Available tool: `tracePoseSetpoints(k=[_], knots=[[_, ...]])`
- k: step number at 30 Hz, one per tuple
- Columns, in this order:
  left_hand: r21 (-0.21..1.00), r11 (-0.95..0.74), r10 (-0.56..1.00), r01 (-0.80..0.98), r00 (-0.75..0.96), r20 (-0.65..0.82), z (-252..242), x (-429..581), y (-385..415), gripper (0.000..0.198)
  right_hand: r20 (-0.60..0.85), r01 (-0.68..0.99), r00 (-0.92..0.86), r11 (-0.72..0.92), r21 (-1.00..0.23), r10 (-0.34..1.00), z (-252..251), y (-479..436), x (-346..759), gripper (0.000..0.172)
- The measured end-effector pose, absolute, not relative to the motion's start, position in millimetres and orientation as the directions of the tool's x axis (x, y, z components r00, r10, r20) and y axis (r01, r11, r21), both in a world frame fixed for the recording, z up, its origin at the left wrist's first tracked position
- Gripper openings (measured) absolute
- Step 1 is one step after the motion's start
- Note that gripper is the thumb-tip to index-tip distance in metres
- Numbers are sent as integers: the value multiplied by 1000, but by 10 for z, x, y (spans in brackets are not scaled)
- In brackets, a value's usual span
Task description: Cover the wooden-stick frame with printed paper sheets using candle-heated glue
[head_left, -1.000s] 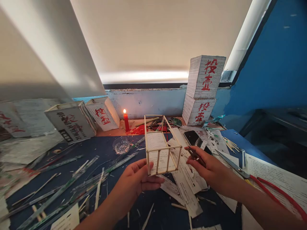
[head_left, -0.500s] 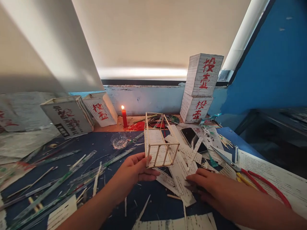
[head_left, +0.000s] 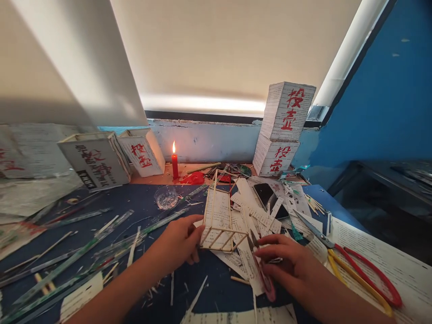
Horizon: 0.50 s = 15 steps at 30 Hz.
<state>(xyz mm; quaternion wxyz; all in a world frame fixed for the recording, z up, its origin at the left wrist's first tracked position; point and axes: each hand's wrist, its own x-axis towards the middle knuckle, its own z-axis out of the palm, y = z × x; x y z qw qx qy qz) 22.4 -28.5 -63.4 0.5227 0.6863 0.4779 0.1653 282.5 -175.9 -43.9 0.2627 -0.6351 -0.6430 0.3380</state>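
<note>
A small frame of thin sticks (head_left: 218,238) with a printed-paper side stands at the middle of the blue table. My left hand (head_left: 184,238) grips its left lower corner between thumb and fingers. Just right of the frame, my right hand (head_left: 281,261) is closed on small pink-handled scissors (head_left: 267,283), whose blades point up beside the frame. Printed paper strips (head_left: 243,216) lie beneath and behind the frame.
A lit red candle (head_left: 174,166) burns at the back, near a clear round dish (head_left: 166,198). Paper boxes (head_left: 278,130) stand behind; a phone (head_left: 270,200) and large scissors (head_left: 337,245) lie right. Plastic strips (head_left: 77,256) litter the left.
The stick frame has come down and tilted, with my left hand lower on its left side. My right hand has lifted slightly, and the pink-handled scissors now show in it.
</note>
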Motion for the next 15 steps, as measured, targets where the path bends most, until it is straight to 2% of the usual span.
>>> tracePoseSetpoints(k=[4,7,11,12,15], knots=[[789,-78,883,609,410,-230,-495,174,-302,34,-96,690,-101,0,-724,990,-450,-1809,2785,29],[775,-105,929,623,340,-147,-409,139,-308,31,-67,819,33,-65,-570,997,-448,-1923,3122,33],[886,-126,977,446,213,31,-342,107,-311,29,92,901,331,-285,-327,939,-649,-2135,3984,50],[917,-128,982,377,179,64,-310,109,-332,29,82,897,372,-336,-287,924,-725,-2190,4172,56],[953,-175,981,249,126,147,-158,156,-500,31,63,881,426,-397,-256,903,-879,-2318,4454,59]])
